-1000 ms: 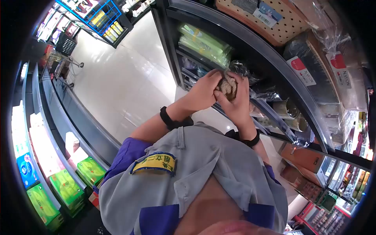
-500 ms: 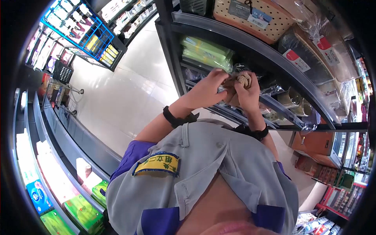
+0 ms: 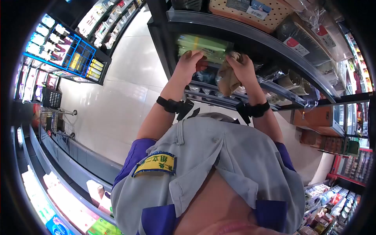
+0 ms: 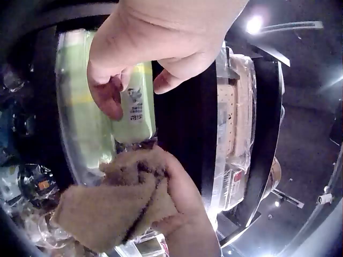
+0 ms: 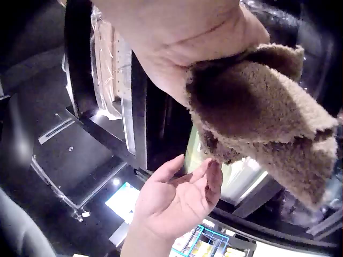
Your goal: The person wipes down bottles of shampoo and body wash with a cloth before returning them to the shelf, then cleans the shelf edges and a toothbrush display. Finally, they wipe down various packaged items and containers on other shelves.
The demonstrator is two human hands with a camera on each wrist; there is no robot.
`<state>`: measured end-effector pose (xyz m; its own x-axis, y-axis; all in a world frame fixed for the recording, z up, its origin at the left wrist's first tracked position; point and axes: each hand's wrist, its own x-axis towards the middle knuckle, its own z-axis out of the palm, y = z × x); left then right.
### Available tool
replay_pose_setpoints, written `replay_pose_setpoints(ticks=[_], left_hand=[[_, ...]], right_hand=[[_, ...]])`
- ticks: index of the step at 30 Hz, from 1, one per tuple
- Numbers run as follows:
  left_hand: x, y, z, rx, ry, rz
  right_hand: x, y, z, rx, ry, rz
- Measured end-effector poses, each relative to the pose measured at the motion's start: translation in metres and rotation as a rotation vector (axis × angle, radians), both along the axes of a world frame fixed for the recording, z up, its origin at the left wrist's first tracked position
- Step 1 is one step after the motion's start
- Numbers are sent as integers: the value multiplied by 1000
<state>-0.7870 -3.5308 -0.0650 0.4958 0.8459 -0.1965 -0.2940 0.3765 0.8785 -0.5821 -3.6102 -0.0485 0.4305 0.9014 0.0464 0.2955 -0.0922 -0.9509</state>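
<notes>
A brown fuzzy cloth [image 3: 226, 80] hangs folded from my right hand [image 3: 243, 69], which pinches its upper part between thumb and fingers. In the right wrist view the cloth [image 5: 268, 107] droops in loose folds below that hand. My left hand [image 3: 187, 65] is off to the left of the cloth, fingers loosely bent and holding nothing. Right behind it on the shelf lie green plastic-wrapped packs [image 3: 211, 47]. From the left wrist, the left hand [image 4: 155, 45] overlaps a green pack [image 4: 140, 104], with the cloth [image 4: 112, 206] lower down in the right hand.
A dark shelf edge [image 3: 250, 31] curves above the hands, carrying a perforated orange basket [image 3: 239, 13] and wrapped boxes [image 3: 299, 43]. Clear-wrapped goods fill the lower shelves at right. A blue wire rack [image 3: 78, 58] and a shopping cart [image 3: 56, 121] stand across the aisle floor [image 3: 117, 94].
Both hands were on the bunched cloth. The left hand has let go and moved left, while the right hand keeps the cloth, which has opened out and hangs down.
</notes>
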Motion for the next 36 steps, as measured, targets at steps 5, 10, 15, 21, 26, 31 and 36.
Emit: replay_pose_setpoints(ticks=[5,10,15,21,26,31,36], left_hand=[[14,3,-12,-58,-53,-21],[17,3,-9,-167,-106,18],[18,-4,-20,-325,-265,-32],[28,-27,-41,-337,-530,-96],[34,-36,-46,-207,-602,-285],[41,-49,-22,-15,-510,-247],[55,-72,0,185,-231,-139]], right_hand=[[5,9,-13,30,146,22],[3,-5,-16,76,308,5],[5,-37,-11,56,468,136],[31,-76,-26,-26,391,312],[42,-113,-11,-112,116,204],[58,-135,-9,192,171,-163],[6,-126,47,478,63,-80]])
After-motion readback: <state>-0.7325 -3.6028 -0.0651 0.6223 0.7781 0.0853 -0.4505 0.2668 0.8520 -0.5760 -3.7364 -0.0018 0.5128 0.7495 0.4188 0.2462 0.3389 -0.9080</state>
